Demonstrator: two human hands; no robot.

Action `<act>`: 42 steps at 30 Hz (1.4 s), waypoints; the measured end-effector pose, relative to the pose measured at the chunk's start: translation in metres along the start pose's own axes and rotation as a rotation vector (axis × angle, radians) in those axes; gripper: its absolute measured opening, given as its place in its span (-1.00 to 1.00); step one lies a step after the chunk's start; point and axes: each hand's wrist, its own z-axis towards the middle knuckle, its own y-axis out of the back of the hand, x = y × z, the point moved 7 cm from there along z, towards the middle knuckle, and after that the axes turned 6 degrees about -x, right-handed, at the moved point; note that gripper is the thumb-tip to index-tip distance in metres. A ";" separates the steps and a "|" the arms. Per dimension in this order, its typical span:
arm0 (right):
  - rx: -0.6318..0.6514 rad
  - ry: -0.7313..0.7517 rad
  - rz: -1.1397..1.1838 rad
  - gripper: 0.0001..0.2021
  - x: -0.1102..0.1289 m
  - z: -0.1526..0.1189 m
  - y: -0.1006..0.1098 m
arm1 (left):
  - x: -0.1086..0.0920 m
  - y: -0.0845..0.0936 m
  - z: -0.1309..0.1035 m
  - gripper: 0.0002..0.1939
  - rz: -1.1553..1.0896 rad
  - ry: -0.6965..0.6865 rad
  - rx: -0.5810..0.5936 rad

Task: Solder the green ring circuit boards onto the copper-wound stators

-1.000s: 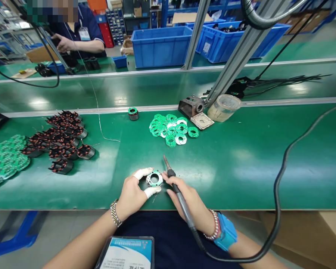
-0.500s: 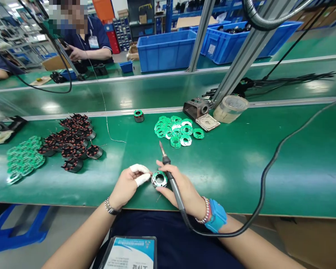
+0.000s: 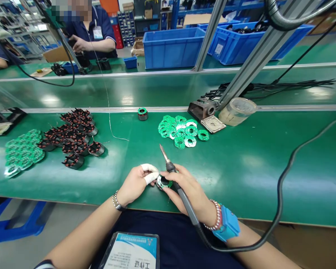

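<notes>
My left hand (image 3: 137, 184), white covers on its thumb and a finger, pinches the left edge of a motor stator (image 3: 160, 183) topped with a green-and-white ring circuit board. From the other side, the fingers and thumb of my right hand (image 3: 194, 192) steady the same stator. A soldering iron (image 3: 185, 201) also lies in that right hand, its tip pointing up and away over the bench. The stator's lower part is mostly hidden by fingers. Beyond the hands is a pile of loose ring circuit boards (image 3: 180, 130).
Wound stators (image 3: 72, 160) and stacked green boards (image 3: 24, 153) cover the left side. One board-topped stator (image 3: 142, 114) stands at the back. A metal iron holder (image 3: 201, 108), sponge (image 3: 212, 124) and tub (image 3: 238, 112) stand back right. Solder wire (image 3: 110, 119) hangs down; a co-worker (image 3: 100, 41) sits opposite.
Both hands, with the stator and soldering iron, appear slightly further right as the view shifts. My right fingers now cover more of the stator's right side.
</notes>
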 end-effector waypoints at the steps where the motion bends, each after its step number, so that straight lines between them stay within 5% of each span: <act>1: 0.000 0.013 0.001 -0.72 0.002 -0.001 0.000 | 0.001 0.000 0.001 -0.79 -0.009 0.005 0.014; 9: -0.162 -0.087 0.045 -0.81 0.003 -0.007 0.029 | 0.004 -0.004 0.008 -0.78 -0.005 0.082 0.155; 17: -0.104 -0.083 0.039 -0.78 0.013 -0.008 0.053 | 0.004 -0.004 0.009 -0.80 -0.021 0.111 0.160; 28: -0.063 -0.188 0.093 -0.81 0.008 -0.006 0.046 | 0.008 -0.004 0.009 -0.85 -0.040 0.114 0.163; 42: -0.103 -0.087 0.098 -0.79 0.008 -0.003 0.051 | 0.008 -0.004 0.010 -0.80 -0.023 0.111 0.163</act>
